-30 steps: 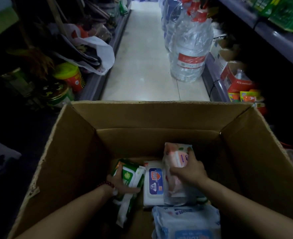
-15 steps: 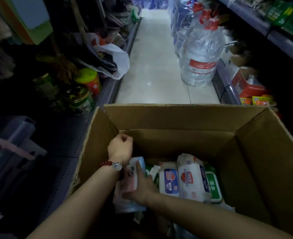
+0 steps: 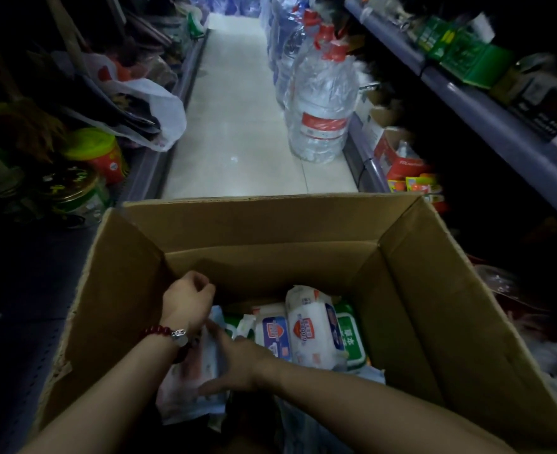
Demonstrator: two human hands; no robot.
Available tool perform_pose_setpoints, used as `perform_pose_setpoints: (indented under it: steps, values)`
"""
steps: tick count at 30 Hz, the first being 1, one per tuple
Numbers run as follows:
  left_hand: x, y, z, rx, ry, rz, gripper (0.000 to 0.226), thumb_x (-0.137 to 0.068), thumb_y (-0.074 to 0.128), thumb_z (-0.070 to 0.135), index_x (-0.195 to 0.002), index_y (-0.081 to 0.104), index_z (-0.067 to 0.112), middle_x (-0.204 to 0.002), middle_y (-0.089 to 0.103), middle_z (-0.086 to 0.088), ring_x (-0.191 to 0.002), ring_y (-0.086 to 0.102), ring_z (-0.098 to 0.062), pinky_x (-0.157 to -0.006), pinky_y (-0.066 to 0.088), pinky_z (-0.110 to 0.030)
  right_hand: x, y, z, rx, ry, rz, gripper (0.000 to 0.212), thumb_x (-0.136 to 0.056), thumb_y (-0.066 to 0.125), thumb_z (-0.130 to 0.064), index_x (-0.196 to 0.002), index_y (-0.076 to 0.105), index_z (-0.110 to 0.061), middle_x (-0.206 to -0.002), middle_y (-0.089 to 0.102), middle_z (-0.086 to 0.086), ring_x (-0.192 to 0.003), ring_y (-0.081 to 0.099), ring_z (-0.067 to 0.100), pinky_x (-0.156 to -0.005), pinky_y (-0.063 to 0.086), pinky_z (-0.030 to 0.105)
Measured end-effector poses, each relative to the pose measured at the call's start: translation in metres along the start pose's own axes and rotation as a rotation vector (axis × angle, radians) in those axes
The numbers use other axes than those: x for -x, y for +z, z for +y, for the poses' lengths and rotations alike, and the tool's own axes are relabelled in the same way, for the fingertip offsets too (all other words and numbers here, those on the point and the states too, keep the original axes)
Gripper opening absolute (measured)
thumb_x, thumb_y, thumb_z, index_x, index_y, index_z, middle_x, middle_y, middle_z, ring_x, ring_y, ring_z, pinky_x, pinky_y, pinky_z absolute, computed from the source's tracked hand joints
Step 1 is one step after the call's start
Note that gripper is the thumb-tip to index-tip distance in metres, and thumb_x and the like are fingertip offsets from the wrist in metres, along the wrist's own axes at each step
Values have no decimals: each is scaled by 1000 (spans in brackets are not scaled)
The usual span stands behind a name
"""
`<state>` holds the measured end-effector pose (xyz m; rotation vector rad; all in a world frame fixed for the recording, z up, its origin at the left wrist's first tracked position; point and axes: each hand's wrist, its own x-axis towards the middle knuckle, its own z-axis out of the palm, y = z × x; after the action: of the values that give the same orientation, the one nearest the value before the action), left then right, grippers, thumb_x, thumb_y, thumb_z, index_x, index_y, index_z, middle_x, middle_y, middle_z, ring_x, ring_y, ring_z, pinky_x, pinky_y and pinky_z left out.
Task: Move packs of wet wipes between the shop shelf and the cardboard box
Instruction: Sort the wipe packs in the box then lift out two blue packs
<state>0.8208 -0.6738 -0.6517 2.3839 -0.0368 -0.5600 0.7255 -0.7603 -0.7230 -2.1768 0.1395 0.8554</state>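
Both of my hands are inside the open cardboard box (image 3: 411, 290), which stands on the aisle floor between two shop shelves. My left hand (image 3: 187, 301) is raised near the box's left wall, fingers curled loosely into a fist; whether they pinch the top edge of the pack below is not visible. A red bead bracelet (image 3: 159, 332) sits on that wrist. My right hand (image 3: 237, 365) reaches across to the left side of the box, fingers spread and pressed flat against a white wet-wipe pack (image 3: 188, 388) standing on edge just below my left wrist. To the right of that pack, further packs stand side by side against each other: a blue-labelled pack (image 3: 273, 332), a white pack with a red emblem (image 3: 309, 329), and a green-labelled pack (image 3: 349, 335). The right half of the box floor is in shadow. Beyond the box, large water bottles (image 3: 319, 103) stand on the floor beside the right shelf (image 3: 486, 103).
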Motion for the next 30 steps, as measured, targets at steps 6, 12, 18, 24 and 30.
perform_pose_setpoints:
  steps: [6, 12, 18, 24, 30]
  values:
    - [3, 3, -1, -70, 38, -3, 26, -93, 54, 19, -117, 60, 11, -120, 62, -12, -109, 57, -27, -79, 39, -28, -5, -3, -3, 2, -11, -8, 107, -75, 69, -61, -146, -10, -51, -151, 38, 17, -128, 47, 39, -105, 42, 50]
    - [0, 4, -5, -83, 41, 5, 27, -93, 54, 19, -118, 60, 11, -121, 61, -14, -110, 57, -30, -83, 43, -31, -6, -3, 6, -93, -14, 20, 97, -82, 67, -51, -149, -3, -47, -152, 37, 15, -130, 45, 37, -107, 40, 45]
    - [-2, 1, -9, -74, 4, 10, 28, -93, 54, 19, -119, 59, 11, -122, 60, -14, -108, 58, -29, -80, 44, -33, -10, -4, 11, -115, -11, 25, 89, -86, 64, -47, -151, 2, -44, -152, 36, 14, -129, 46, 34, -107, 41, 45]
    - [-6, 0, -11, -70, -2, 17, 27, -93, 54, 20, -119, 59, 11, -124, 59, -14, -109, 57, -29, -81, 43, -33, 6, -23, 12, -35, -7, -15, 80, -91, 61, -41, -154, 12, -30, -154, 34, 11, -134, 42, 31, -108, 37, 39]
    - [-1, 8, -10, -112, 55, -32, 27, -93, 54, 20, -119, 58, 13, -120, 59, -12, -106, 57, -25, -78, 42, -30, 48, -80, 50, -61, 223, 155, 55, -93, 60, -36, -142, 41, -20, -135, 54, 9, -113, 59, 21, -92, 51, 34]
